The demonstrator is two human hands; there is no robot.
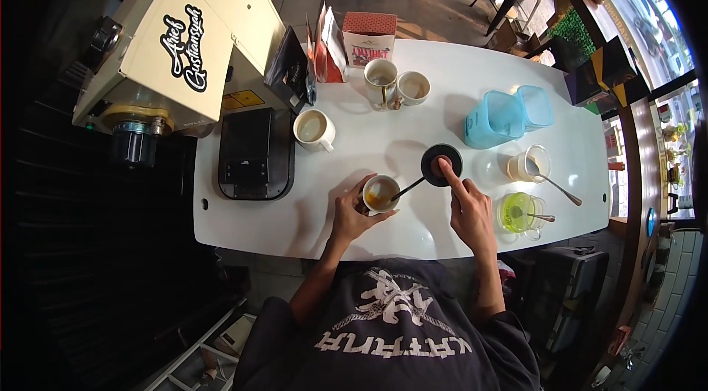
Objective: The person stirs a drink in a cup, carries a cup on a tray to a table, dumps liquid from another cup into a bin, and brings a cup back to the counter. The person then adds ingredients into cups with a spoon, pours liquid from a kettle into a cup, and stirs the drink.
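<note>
My left hand [356, 213] is wrapped around a small pale cup [381, 193], slightly tilted, with some brownish-orange liquid inside. A black gooseneck kettle [432, 179], seen from above, stands to its right, and its thin spout [410, 188] reaches over the cup's rim. Behind the kettle is my right hand [470, 208], one finger stretched onto the lid; the kettle's handle is hidden beneath this hand, whose other fingers curl in. Whether anything flows from the spout cannot be made out.
Three mugs [314, 130] stand further back, near a red-topped box [369, 39] and upright bags. At right are blue containers [493, 123], a glass with a spoon [525, 164] and a green glass jug [516, 213]. A black scale [255, 155] and cream machine [173, 44] occupy the left.
</note>
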